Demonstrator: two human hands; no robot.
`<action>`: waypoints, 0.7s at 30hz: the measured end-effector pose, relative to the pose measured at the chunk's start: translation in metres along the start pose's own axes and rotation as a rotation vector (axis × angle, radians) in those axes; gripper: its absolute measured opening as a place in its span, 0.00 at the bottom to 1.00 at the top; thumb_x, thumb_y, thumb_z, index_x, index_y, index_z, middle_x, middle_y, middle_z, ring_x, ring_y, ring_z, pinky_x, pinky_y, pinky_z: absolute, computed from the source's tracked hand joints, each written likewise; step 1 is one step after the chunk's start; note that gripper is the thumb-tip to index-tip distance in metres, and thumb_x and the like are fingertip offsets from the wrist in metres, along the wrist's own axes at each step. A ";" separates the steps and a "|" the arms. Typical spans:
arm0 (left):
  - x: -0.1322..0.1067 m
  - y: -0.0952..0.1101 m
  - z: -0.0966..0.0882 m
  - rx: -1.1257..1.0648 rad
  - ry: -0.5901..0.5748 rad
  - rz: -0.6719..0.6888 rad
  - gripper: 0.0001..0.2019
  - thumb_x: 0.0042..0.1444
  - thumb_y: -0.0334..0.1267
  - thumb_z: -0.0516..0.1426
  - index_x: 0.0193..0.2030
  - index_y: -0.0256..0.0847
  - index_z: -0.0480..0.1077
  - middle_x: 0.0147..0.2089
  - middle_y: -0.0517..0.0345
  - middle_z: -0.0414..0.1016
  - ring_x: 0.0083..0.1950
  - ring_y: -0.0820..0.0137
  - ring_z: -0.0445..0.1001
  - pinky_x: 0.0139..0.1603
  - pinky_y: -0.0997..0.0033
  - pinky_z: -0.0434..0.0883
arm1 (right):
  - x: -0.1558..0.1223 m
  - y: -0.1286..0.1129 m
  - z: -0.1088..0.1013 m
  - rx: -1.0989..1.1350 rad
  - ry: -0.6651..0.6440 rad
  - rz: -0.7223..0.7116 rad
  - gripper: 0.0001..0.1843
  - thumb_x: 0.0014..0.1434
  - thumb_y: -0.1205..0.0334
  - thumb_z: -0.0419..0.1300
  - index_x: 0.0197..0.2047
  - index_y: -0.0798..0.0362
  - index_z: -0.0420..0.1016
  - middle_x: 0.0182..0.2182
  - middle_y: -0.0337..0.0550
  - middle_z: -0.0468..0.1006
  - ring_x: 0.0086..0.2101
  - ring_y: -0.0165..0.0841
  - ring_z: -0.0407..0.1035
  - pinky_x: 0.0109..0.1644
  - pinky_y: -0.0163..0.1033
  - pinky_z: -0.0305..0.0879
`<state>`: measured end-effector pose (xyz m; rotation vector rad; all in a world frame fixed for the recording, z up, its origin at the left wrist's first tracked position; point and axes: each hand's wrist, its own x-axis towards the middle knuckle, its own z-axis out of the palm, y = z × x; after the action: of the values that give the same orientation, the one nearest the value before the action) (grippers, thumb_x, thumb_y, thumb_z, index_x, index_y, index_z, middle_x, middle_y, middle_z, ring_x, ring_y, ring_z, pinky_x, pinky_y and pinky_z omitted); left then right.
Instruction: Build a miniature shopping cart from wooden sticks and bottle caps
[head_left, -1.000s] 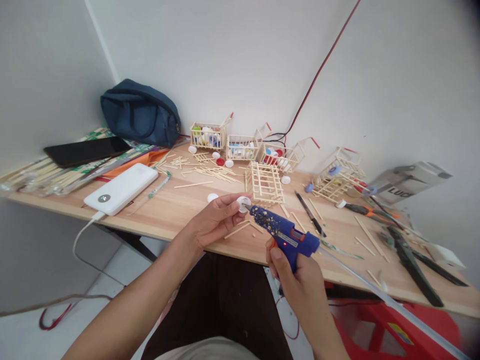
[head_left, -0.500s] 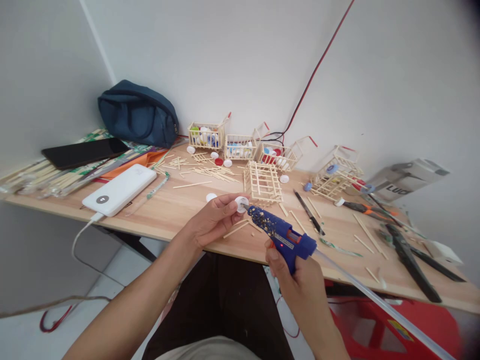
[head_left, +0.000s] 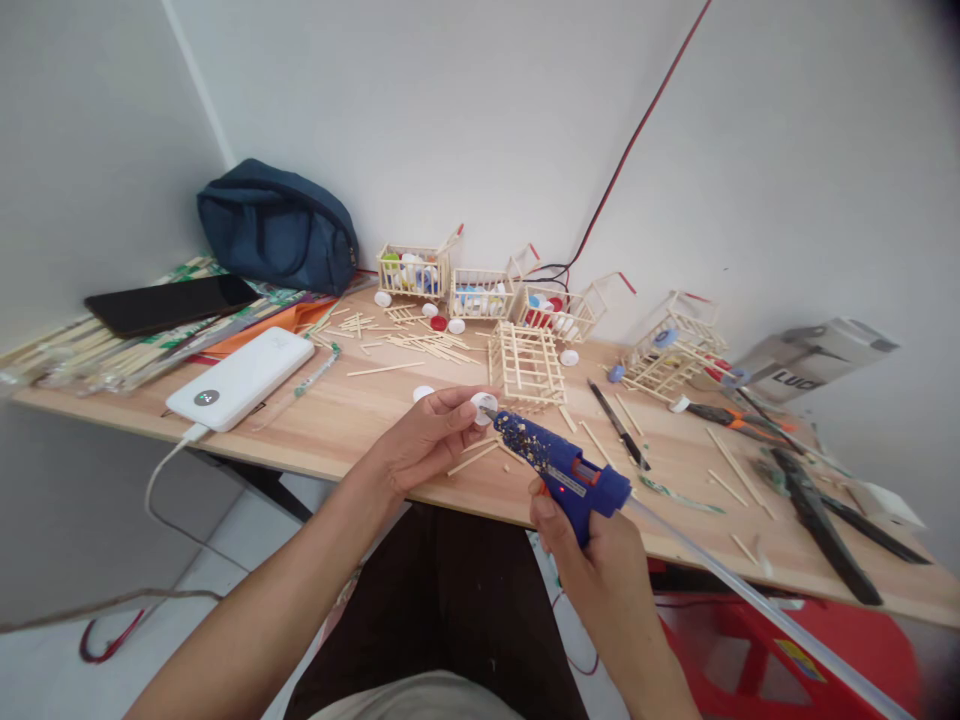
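Observation:
Between the fingertips of my left hand [head_left: 435,432] is a white bottle cap [head_left: 484,407], held above the table's front part. My right hand [head_left: 596,565] grips a blue hot glue gun [head_left: 559,470] with gold flecks on its barrel and a small red light lit. Its nozzle points left and meets the face of the cap; whether glue is coming out is too small to tell. A long clear glue stick [head_left: 750,590] runs out of the gun's back. Just beyond my hands stands a basket frame [head_left: 526,365] of thin wooden sticks.
Several small stick carts [head_left: 412,270] filled with coloured caps line the wall. Loose sticks [head_left: 431,347] lie scattered. A power bank [head_left: 240,380], phone [head_left: 171,305] and blue bag [head_left: 277,228] are at left; a black pen [head_left: 619,425] and orange-handled pliers [head_left: 731,418] at right.
The glue gun's rear end and trigger area have shifted very slightly, with the nozzle staying at the cap. The left hand keeps its place.

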<state>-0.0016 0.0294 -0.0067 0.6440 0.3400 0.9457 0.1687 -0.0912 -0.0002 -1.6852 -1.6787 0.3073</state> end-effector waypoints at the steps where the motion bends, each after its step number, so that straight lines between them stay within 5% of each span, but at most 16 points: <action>1: 0.000 0.000 0.000 0.005 0.001 0.001 0.19 0.39 0.36 0.72 0.39 0.31 0.79 0.33 0.56 0.77 0.30 0.80 0.70 0.35 0.82 0.69 | 0.000 0.001 0.000 -0.013 -0.016 -0.013 0.21 0.64 0.48 0.51 0.41 0.55 0.77 0.20 0.42 0.74 0.23 0.35 0.70 0.25 0.36 0.62; 21: -0.001 0.002 -0.007 0.064 0.047 0.010 0.19 0.36 0.36 0.72 0.38 0.33 0.79 0.34 0.56 0.79 0.33 0.77 0.74 0.38 0.81 0.70 | -0.001 -0.008 0.002 -0.076 0.080 -0.036 0.26 0.61 0.42 0.53 0.38 0.56 0.79 0.30 0.54 0.82 0.33 0.45 0.77 0.36 0.43 0.72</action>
<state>-0.0075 0.0320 -0.0111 0.6831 0.4098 0.9637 0.1613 -0.0928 0.0034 -1.6977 -1.6781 0.1585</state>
